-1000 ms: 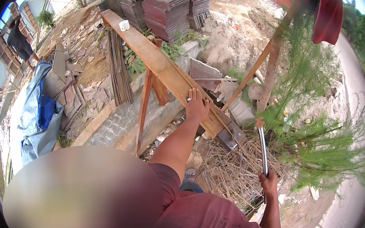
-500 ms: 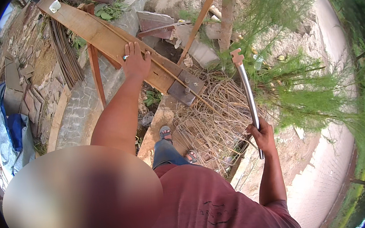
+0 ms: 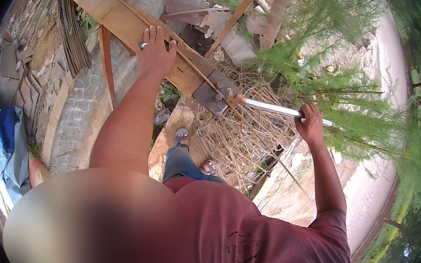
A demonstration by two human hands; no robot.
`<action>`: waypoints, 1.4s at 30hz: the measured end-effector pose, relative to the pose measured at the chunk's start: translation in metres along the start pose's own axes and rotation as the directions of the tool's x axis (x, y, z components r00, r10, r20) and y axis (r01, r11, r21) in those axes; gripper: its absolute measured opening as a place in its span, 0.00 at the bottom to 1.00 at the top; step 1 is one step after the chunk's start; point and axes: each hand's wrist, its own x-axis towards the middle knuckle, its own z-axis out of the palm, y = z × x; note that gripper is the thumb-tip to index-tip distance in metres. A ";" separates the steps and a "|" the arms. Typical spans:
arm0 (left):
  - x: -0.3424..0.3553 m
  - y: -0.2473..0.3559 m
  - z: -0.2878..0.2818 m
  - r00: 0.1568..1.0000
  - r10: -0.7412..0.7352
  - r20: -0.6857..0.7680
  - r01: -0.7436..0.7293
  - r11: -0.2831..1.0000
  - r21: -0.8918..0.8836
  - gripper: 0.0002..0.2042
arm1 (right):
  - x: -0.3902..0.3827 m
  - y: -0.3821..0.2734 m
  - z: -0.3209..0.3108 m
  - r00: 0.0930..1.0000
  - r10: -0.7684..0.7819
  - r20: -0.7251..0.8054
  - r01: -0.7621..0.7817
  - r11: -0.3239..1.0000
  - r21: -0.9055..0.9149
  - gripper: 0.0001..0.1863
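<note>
My left hand (image 3: 155, 54) lies on a long wooden plank (image 3: 100, 12) with its fingers spread, over or beside a thin steel rod (image 3: 195, 69) that runs along the plank. Near the plank's close end is a dark metal plate (image 3: 209, 102) with short upright pins; the rod passes between them and sticks out beyond. In my right hand (image 3: 310, 122) is a silver rebar bending wrench (image 3: 272, 107), gripped around its tubular handle. Its notched, rusty head is at the plate's right edge by the rod; whether it hooks the rod I cannot tell.
Bent wire loops (image 3: 247, 138) are heaped below the plank, close to my sandalled feet. A bundle of straight rods (image 3: 74, 40) lies at the far left, near a blue tarp (image 3: 9, 132). Feathery green branches (image 3: 339, 87) hang on the right; slanting wooden posts (image 3: 244, 12) stand beyond.
The bending wrench has swung from upright and apart to lying nearly level, its head now at the metal plate. My right hand moved right and up; my left hand stayed on the plank.
</note>
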 end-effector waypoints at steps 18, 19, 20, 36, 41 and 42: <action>-0.001 0.000 0.004 0.999 -0.010 -0.041 0.009 1.000 -0.015 0.30 | 0.128 0.004 0.014 0.884 -0.468 0.008 0.468 0.882 -0.063 0.11; -0.001 -0.002 0.007 0.999 -0.009 -0.047 0.008 1.000 -0.020 0.30 | 0.136 0.004 0.013 0.865 -0.501 0.030 0.502 0.864 -0.037 0.10; 0.000 -0.002 0.009 0.999 -0.004 -0.054 0.003 1.000 -0.029 0.30 | 0.143 0.010 0.018 0.846 -0.531 0.047 0.532 0.846 -0.031 0.10; 0.001 -0.006 0.015 0.994 0.004 -0.111 -0.021 0.989 -0.148 0.24 | 0.148 0.027 0.028 0.740 -0.669 -0.068 0.673 0.737 0.065 0.13; 0.002 -0.008 0.012 0.997 0.005 -0.083 -0.018 0.988 -0.153 0.24 | 0.146 0.024 0.024 0.729 -0.684 0.031 0.679 0.728 0.098 0.12; 0.001 -0.007 0.011 0.997 0.007 -0.076 -0.018 0.989 -0.147 0.24 | 0.142 0.024 0.025 0.729 -0.681 0.065 0.674 0.731 0.108 0.12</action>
